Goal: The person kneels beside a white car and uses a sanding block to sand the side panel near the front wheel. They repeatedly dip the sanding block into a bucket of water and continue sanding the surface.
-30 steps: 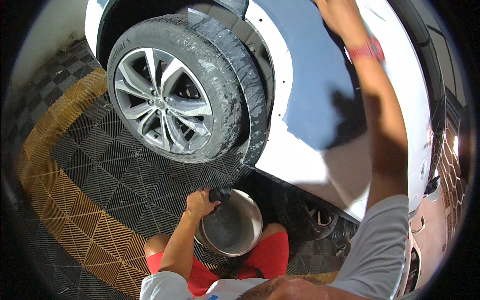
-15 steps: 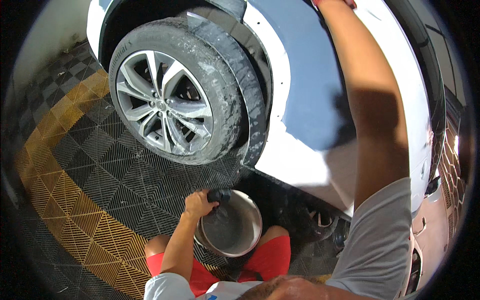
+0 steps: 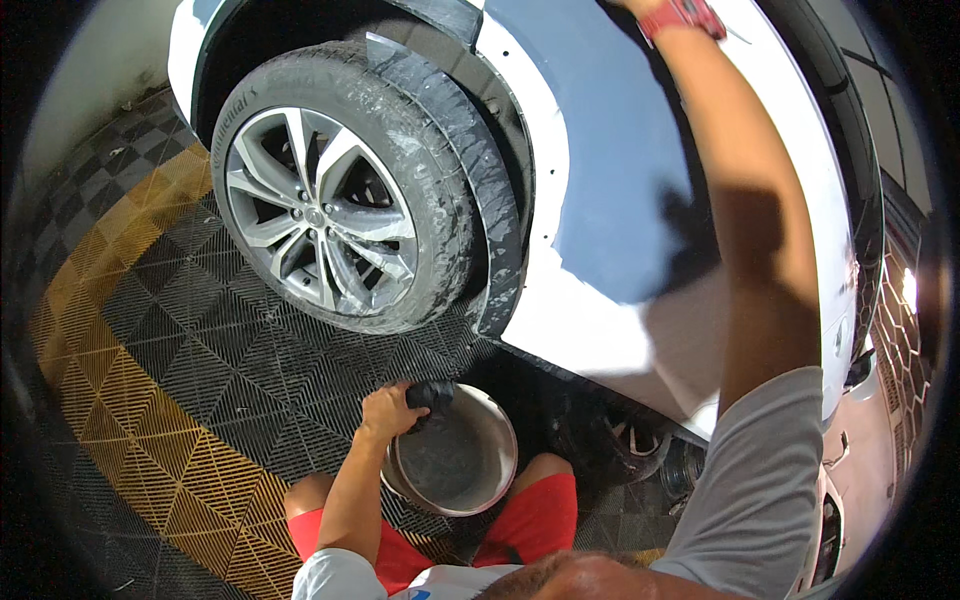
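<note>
My left hand point(image 3: 390, 408) is closed around a dark, block-like thing point(image 3: 431, 396) at the rim of a round, pale bucket point(image 3: 500, 455). The bucket sits between my knees, its inside grey. My right arm stretches up along the white car body point(image 3: 600, 325), over a smooth blue-grey patch point(image 3: 615, 150). Only a sliver of my right hand point(image 3: 632, 6) shows at the top edge, close to that patch. Its fingers are out of view, so what it holds or touches is hidden. A red wristwatch point(image 3: 680, 18) is on that wrist.
Left of the patch stands a dusty tire point(image 3: 435, 200) with a silver alloy wheel point(image 3: 315, 215), below a dark wheel-arch liner point(image 3: 490, 190). Black and yellow grid tiles point(image 3: 215, 290) cover the floor. A dark round object point(image 3: 680, 465) lies beside the car's lower edge.
My right arm has drawn back slightly from the top edge, bringing the red watch further into view. My left hand keeps its hold at the bucket. The whole view has shifted a little.
</note>
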Available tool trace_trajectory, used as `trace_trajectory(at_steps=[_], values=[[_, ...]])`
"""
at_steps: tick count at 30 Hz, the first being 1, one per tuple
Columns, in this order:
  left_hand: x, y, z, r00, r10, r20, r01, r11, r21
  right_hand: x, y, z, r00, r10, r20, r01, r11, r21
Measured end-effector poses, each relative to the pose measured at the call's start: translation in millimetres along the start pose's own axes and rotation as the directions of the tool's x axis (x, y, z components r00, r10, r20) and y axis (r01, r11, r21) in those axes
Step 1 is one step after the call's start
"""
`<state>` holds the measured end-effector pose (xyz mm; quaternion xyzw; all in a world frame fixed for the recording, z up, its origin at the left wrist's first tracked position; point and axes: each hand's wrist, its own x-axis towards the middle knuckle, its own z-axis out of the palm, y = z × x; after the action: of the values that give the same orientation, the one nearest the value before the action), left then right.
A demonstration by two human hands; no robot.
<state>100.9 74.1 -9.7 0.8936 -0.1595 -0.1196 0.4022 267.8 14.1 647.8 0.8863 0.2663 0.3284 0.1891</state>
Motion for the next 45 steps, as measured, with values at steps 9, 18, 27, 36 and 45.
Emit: trace_trajectory(at_steps=[9,18,27,36,45], values=[[-7.3,-27.8,-10.0,0.999,-0.038,-0.032,0.040,0.996,0.074,-79.3,-10.8,27.1,0.964,-0.143,-0.226,0.174,0.977,0.123],[-9.8,-35.8,-13.5,0.994,-0.050,-0.097,0.059,0.994,0.088,-154.0,8.5,59.8,0.909,-0.220,-0.354,0.082,0.927,-0.367],[-5.2,-12.4,-5.6,0.999,0.003,-0.040,-0.003,1.000,-0.001,-82.0,17.0,14.8,0.931,-0.139,-0.337,0.103,0.987,-0.121],[-3.5,-17.5,-0.4,0.988,0.080,-0.130,-0.069,0.994,0.083,-222.3,61.5,41.7,0.925,-0.184,-0.333,-0.032,0.834,-0.550],[-7.1,-21.7,-8.0,0.994,0.014,-0.111,-0.004,0.996,0.091,-261.9,49.5,68.7,0.920,-0.179,-0.349,-0.009,0.880,-0.475]])
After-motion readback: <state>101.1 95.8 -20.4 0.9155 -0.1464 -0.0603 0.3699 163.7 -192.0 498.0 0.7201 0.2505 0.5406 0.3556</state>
